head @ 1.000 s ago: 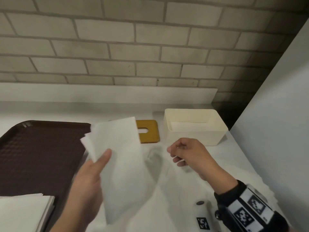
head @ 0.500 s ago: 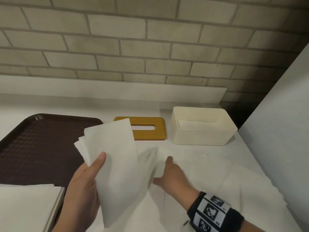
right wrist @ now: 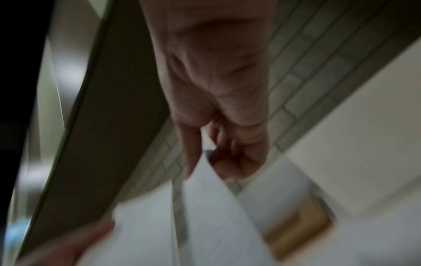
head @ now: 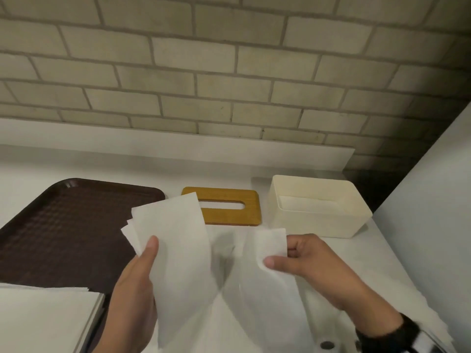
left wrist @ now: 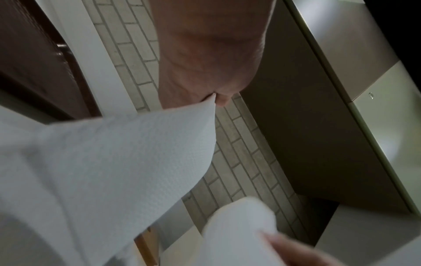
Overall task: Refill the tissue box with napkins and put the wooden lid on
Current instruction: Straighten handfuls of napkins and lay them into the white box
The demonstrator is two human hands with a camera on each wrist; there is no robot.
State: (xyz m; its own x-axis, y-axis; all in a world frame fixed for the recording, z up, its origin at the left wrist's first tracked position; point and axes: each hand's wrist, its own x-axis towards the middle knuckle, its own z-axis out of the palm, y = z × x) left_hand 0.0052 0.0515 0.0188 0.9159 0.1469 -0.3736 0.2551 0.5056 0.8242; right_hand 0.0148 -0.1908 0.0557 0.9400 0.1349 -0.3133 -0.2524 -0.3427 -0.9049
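Observation:
My left hand [head: 142,273] holds a small stack of white napkins [head: 175,240] upright above the counter, thumb pressed on the front sheet; the left wrist view shows the same napkins [left wrist: 118,153] against the palm. My right hand [head: 290,261] pinches the top corner of another napkin [head: 270,243] lifted from loose sheets on the counter; in the blurred right wrist view this napkin [right wrist: 205,189] runs between thumb and curled fingers. The cream tissue box [head: 318,207] stands open at the back right, with some white paper low inside. The wooden lid [head: 229,207] with its slot lies flat left of the box.
A dark brown tray [head: 63,225] fills the left of the white counter. A thick pile of napkins [head: 43,319] sits at its near corner. More loose napkins [head: 382,301] spread near the right edge. A grey panel [head: 433,212] rises on the right, a brick wall behind.
My right hand went down to the loose sheets on the counter, then rose pinching one napkin's corner. The left hand's stack has stayed almost in place.

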